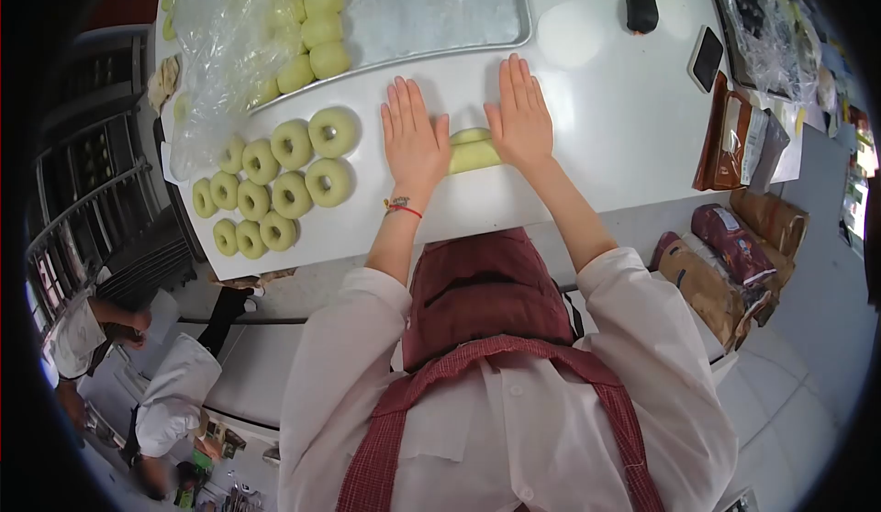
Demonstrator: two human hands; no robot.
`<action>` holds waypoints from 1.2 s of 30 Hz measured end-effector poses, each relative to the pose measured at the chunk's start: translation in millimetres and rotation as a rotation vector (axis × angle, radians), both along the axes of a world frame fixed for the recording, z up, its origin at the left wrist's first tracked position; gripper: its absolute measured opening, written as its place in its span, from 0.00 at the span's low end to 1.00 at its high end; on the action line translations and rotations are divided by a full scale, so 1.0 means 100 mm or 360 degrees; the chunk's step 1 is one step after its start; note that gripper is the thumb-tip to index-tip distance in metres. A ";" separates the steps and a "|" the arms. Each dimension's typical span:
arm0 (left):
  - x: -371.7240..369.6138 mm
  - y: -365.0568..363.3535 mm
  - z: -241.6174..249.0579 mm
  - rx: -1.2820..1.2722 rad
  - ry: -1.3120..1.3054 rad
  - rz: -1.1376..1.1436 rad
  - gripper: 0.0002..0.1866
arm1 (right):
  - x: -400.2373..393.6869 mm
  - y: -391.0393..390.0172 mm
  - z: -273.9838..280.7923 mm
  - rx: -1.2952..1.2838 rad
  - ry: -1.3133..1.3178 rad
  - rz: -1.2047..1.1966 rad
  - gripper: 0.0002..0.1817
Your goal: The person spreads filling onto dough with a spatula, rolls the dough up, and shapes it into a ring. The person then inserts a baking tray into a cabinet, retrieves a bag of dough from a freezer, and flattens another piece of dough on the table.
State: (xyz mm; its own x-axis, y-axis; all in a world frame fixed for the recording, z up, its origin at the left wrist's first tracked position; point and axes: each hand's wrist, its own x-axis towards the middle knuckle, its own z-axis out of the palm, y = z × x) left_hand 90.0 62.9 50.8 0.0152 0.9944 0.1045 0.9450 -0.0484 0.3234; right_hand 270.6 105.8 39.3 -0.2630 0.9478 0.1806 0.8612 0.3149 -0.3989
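A short roll of pale green dough (pixel 473 155) lies crosswise on the white table near its front edge. My left hand (pixel 413 140) rests flat over the roll's left end, fingers straight and pointing away from me. Over the right end lies my right hand (pixel 522 117), also flat with its fingers stretched out. Both palms hide the ends of the dough, while its middle shows between my thumbs. To the left of my left hand, several ring-shaped pieces of green dough (pixel 328 183) sit in rows on the table.
A metal tray (pixel 431 16) at the back holds round dough balls (pixel 330 60), partly under clear plastic (pixel 216 53). On the right are a black rounded object (pixel 642 10), a phone (pixel 706 59) and a brown wallet-like case (pixel 723 140). Bags (pixel 702 283) stand below. Two people are at lower left.
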 end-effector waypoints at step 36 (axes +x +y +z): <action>-0.27 -1.29 0.17 -0.0135 0.0199 -0.0955 0.36 | 0.65 -1.54 0.18 -0.0211 0.0055 0.0510 0.25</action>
